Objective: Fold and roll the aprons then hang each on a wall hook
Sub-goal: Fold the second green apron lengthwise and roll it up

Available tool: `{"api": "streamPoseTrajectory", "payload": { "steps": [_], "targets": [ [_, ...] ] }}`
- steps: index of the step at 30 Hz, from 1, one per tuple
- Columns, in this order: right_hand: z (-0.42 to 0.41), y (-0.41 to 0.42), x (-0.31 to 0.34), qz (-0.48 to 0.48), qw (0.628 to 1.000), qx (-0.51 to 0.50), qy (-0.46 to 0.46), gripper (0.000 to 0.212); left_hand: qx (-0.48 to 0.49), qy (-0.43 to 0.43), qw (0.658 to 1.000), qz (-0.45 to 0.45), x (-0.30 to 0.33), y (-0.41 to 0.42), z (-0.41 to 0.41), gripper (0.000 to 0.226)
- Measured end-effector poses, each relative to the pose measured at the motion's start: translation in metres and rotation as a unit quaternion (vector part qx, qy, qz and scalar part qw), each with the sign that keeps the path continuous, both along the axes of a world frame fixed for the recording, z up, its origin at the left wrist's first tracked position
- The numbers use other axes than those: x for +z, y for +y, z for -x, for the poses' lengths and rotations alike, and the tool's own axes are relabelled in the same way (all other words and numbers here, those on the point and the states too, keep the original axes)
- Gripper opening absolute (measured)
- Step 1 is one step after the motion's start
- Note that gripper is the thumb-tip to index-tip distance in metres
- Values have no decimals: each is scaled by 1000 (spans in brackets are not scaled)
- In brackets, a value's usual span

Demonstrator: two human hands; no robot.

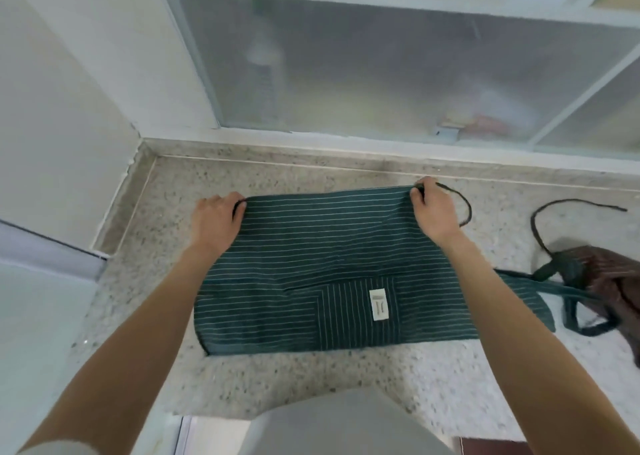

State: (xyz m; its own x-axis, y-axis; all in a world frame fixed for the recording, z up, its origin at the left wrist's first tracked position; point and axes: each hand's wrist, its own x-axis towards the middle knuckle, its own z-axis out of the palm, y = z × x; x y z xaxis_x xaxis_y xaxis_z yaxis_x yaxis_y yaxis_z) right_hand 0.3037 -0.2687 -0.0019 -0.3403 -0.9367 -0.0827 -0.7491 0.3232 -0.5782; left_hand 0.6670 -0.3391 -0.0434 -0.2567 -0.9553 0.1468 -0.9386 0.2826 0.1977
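A dark green apron [322,264] with thin white stripes lies flat on the speckled stone counter [277,378], folded into a wide rectangle. A pocket with a small white label [378,305] faces up near its front edge. My left hand [216,220] pinches the far left corner of the apron. My right hand [433,208] pinches the far right corner, where a dark tie string [465,208] loops out. A second apron [602,281], dark brown, lies bunched at the right edge of the counter.
Frosted sliding cabinet doors [398,73] stand directly behind the counter. A white wall [69,108] closes the left side. A long dark strap [554,208] from the brown apron curls over the counter at the right. The green apron's strap [540,286] runs toward the brown heap.
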Motion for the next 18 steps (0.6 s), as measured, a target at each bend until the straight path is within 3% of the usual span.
{"api": "streamPoseTrajectory", "payload": {
  "steps": [8, 14, 18],
  "targets": [
    [13, -47, -75, -171, 981, 36, -90, 22, -40, -16, 988, -150, -64, -49, 10, 29],
    [13, -63, -104, -155, 979, 35, 126, 31, -38, 31, 993, -110, -91, -50, -5, 18],
    [9, -78, -109, -169, 962, 22, 211, 26, -13, 25, 993, -114, -92, -59, -2, 20]
  ]
}}
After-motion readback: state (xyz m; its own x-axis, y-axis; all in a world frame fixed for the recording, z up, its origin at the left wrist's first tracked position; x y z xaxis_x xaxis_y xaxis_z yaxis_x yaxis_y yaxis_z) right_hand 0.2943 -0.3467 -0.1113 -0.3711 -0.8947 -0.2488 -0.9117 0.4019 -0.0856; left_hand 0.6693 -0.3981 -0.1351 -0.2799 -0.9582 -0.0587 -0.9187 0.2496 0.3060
